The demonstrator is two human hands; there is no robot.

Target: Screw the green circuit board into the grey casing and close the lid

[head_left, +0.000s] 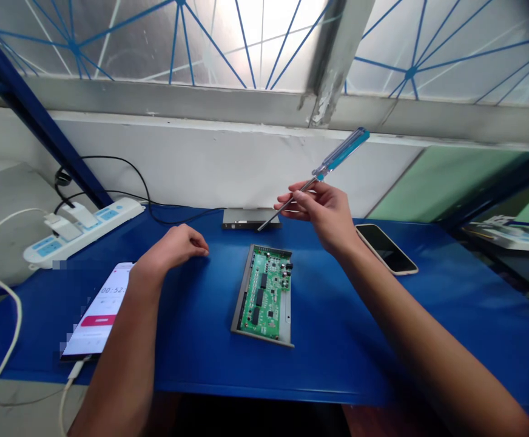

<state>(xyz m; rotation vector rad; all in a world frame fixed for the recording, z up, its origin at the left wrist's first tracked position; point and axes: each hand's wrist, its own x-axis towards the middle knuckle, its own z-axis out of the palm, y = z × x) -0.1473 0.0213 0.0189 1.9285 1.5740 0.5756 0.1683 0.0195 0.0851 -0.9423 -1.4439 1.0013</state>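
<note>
A green circuit board (259, 297) lies in an open metal tray (287, 331) at the middle of the blue table. Above and to the right of it, my right hand (321, 209) holds a screwdriver (341, 155) by its shaft. The clear and blue handle points up to the right, and the tip slants down left in front of a metal cover (250, 217) at the back. My left hand (178, 246) is left of the board, close to the tabletop, fingers curled and closed. Whether something small sits between its fingertips is hidden.
A phone with a running timer (98, 309) lies on the left, partly behind my left forearm, with a white cable plugged in. Behind it is a power strip (87, 230) with plugs and cords. A dark-screened phone (385, 249) lies beyond my right forearm. Wall and window rise behind the blue table (337, 340).
</note>
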